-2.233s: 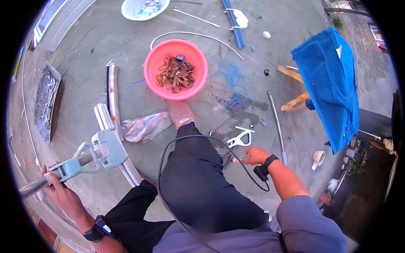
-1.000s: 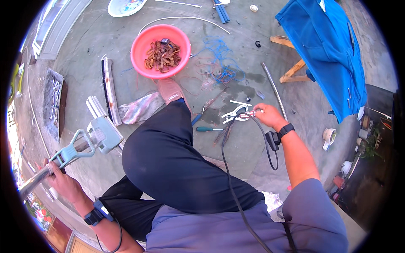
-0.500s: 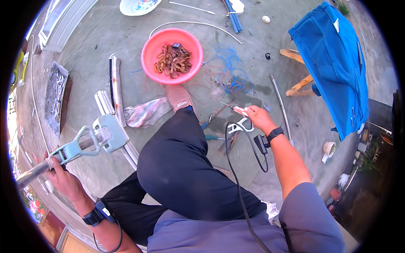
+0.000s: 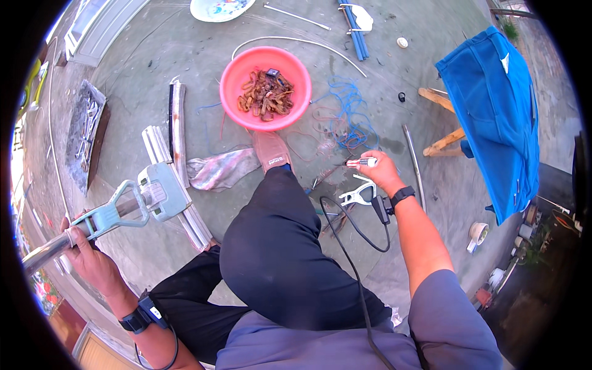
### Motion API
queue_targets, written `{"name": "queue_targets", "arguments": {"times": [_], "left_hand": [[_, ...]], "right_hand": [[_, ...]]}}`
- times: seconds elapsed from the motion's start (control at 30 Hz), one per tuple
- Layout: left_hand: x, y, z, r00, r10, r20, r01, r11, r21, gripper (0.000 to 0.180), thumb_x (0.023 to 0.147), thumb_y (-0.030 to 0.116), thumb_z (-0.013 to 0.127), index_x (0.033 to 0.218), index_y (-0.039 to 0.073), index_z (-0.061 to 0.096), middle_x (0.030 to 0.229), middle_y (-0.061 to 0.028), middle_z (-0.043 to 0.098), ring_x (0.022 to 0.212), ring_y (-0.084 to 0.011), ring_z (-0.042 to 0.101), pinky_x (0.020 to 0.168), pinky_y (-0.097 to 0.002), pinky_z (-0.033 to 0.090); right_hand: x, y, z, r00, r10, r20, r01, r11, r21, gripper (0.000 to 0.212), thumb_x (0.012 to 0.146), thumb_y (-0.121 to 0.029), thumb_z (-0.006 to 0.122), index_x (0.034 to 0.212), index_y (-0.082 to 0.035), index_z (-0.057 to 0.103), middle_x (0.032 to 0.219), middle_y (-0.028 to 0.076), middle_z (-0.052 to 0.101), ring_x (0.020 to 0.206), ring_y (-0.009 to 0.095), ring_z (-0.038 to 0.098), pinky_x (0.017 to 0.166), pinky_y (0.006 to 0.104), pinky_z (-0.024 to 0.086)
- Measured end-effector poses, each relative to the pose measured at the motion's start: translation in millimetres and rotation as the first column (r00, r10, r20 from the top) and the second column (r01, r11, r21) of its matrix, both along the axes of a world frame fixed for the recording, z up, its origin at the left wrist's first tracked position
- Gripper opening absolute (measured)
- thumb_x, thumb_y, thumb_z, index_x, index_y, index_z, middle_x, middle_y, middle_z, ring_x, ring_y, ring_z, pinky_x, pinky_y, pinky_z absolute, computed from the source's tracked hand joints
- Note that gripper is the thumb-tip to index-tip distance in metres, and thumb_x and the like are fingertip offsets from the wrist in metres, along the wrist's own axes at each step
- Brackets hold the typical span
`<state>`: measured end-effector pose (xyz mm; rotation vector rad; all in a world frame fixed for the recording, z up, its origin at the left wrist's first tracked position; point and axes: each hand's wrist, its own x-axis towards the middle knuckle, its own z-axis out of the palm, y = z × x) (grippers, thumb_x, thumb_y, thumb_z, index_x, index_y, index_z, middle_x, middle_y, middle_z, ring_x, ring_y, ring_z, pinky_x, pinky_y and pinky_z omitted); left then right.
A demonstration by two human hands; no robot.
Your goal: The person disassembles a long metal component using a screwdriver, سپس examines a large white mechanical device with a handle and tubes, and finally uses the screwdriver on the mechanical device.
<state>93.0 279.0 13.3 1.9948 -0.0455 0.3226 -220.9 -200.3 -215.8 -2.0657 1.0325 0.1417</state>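
My left hand (image 4: 92, 259) is closed round the metal pole of a mop (image 4: 117, 213) that has a light-blue plastic lever and head. The mop's head (image 4: 163, 191) rests over pale ribbed strips beside my leg. In my right hand (image 4: 382, 171) is a small screwdriver (image 4: 364, 162) with a pale handle, its thin shaft pointing left and partly lost against the ground. Just below that hand lies a white plastic bracket-like piece (image 4: 359, 192) with openings in it. A black cable loops from the device on my right wrist.
A pink basin (image 4: 228, 92) with brown, curled pieces stands beyond my shoe. Tangled blue string (image 4: 354, 117) lies right of it. A patterned rag (image 4: 225, 169), a metal tube (image 4: 414, 166) and a tool tray (image 4: 102, 132) are around me. A blue cloth (image 4: 487, 117) covers a wooden-legged stand.
The whole view has shifted, so things sit further right and lower. My right hand has turned the screwdriver, showing more of its handle. My left hand keeps its hold on the mop.
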Motion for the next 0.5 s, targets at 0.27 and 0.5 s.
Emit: {"name": "queue_targets", "arguments": {"times": [0.27, 0.5], "left_hand": [[5, 11, -5, 0.999, -0.03, -0.02, 0.03, 1.0, -0.007, 0.041, 0.104, 0.021, 0.043, 0.135, -0.005, 0.039, 0.114, -0.0192, 0.061, 0.109, -0.0242, 0.058, 0.102, -0.039, 0.04], [7, 18, -9, 0.999, 0.004, -0.042, -0.005, 1.0, -0.021, 0.041, 0.104, 0.022, 0.042, 0.135, -0.004, 0.038, 0.115, -0.0196, 0.06, 0.112, -0.0262, 0.058, 0.104, -0.0396, 0.04]], "right_hand": [[43, -18, -1, 0.982, 0.052, 0.181, -0.029, 0.991, -0.131, 0.022, 0.076, -0.021, 0.075, 0.088, -0.006, 0.064, 0.08, 0.011, 0.062, 0.072, 0.021, 0.061, 0.063, 0.0341, 0.048], [96, -6, 4, 0.947, -0.115, -0.3, 0.122, 0.992, 0.007, 0.018, 0.081, -0.02, 0.068, 0.093, -0.008, 0.065, 0.075, 0.011, 0.067, 0.05, 0.025, 0.063, 0.051, 0.036, 0.051]]}}
